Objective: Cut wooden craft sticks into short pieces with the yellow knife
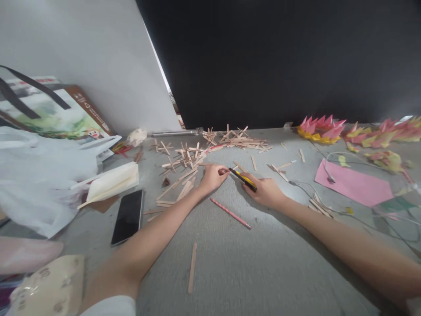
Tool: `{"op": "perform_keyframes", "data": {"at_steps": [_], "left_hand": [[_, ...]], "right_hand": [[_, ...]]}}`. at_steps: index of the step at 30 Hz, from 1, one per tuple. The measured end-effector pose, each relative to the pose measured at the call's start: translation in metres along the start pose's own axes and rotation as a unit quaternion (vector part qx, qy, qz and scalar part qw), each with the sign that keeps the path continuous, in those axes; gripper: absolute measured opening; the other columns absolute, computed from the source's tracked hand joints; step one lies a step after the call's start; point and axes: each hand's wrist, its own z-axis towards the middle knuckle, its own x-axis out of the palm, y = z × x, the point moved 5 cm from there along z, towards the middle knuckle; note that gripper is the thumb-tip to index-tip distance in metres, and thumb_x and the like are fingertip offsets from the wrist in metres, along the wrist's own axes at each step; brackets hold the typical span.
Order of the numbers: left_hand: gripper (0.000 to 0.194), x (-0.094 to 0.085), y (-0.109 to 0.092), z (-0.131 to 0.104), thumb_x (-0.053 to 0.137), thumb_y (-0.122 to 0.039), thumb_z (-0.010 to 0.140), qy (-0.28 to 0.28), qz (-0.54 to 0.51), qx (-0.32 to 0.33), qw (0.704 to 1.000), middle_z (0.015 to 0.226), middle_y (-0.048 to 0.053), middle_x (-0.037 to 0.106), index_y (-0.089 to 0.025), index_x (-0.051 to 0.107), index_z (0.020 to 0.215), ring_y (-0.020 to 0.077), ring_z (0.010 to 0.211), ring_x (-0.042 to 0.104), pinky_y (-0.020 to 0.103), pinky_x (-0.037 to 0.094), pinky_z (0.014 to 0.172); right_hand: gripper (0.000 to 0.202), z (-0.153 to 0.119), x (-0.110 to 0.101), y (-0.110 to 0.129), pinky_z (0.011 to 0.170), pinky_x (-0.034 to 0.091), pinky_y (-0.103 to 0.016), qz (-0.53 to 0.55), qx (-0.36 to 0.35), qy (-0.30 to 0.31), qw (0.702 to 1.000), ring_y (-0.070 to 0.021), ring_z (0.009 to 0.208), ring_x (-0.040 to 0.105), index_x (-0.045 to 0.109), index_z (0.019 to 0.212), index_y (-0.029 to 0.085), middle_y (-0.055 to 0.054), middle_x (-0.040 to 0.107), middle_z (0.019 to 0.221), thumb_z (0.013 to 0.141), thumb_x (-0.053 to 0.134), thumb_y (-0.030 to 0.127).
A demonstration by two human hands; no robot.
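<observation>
The right hand [267, 192] is closed around the handle of a black and yellow cutter knife [247, 181], and its fingers are wrapped rather firmly. The left hand [213, 177] has its fingertips brought together in a small pinch. This grip seems to have hold of a thin wooden stick [204, 164], whose end shows at the far side of the hand; the part inside the fingers is too small to see clearly. The front of the knife points to these fingertips and is very near them, but I cannot tell if it touches the stick.

Since the knife is directed toward the left fingers, it would be wiser to turn it a little, so that a slip passes beside them. A short pinch, with the stick supported on the grey surface [230, 263], should give a steadier cut, and light strokes are better than one strong push, because thin wood may split.

Nearer to the person than both hands lies a pink pencil [232, 213]. Beyond the hands is a loose pile of sticks [241, 141]; on the left side, a phone [128, 217] lies beside the forearm.
</observation>
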Motion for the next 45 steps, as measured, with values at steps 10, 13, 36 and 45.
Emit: {"op": "perform_keyframes", "data": {"at_steps": [10, 13, 36, 45], "left_hand": [[0.007, -0.003, 0.000, -0.002, 0.076, -0.016, 0.084, -0.014, 0.019, -0.002, 1.000, 0.077, 0.003, 0.078, -0.018, 0.081, 0.088, 0.0163, 0.070, 0.069, 0.026, 0.050, 0.073], [0.005, -0.004, 0.001, -0.002, 0.077, -0.018, 0.084, -0.018, 0.031, 0.002, 0.999, 0.075, 0.003, 0.077, -0.019, 0.081, 0.085, 0.0168, 0.071, 0.069, 0.028, 0.050, 0.075], [0.005, -0.011, -0.001, -0.003, 0.077, -0.017, 0.084, -0.025, 0.046, 0.002, 0.999, 0.077, 0.004, 0.078, -0.020, 0.080, 0.082, 0.0179, 0.074, 0.070, 0.031, 0.048, 0.083], [0.006, -0.011, -0.005, -0.003, 0.077, -0.017, 0.083, -0.025, 0.059, -0.001, 0.998, 0.076, 0.003, 0.077, -0.022, 0.080, 0.080, 0.0193, 0.078, 0.070, 0.035, 0.047, 0.092]], "right_hand": [[0.052, -0.002, -0.005, 0.003, 0.055, 0.036, -0.026, 0.036, -0.004, -0.023, 0.999, -0.0191, 0.057, 0.069, 0.052, 0.156, 0.025, -0.006, 0.078, 0.075, 0.107, 0.046, 0.041], [0.052, -0.002, -0.004, 0.004, 0.053, 0.035, -0.026, 0.024, -0.005, -0.018, 1.000, -0.0185, 0.052, 0.067, 0.052, 0.157, 0.025, -0.005, 0.077, 0.070, 0.107, 0.046, 0.041], [0.051, -0.002, 0.005, 0.007, 0.050, 0.031, -0.026, 0.011, -0.024, -0.027, 0.999, -0.0175, 0.045, 0.062, 0.053, 0.156, 0.027, -0.002, 0.071, 0.059, 0.107, 0.046, 0.038], [0.052, 0.000, 0.005, 0.007, 0.050, 0.025, -0.029, -0.016, -0.025, -0.020, 0.999, -0.0173, 0.044, 0.059, 0.052, 0.157, 0.027, -0.005, 0.074, 0.061, 0.108, 0.041, 0.042]]}}
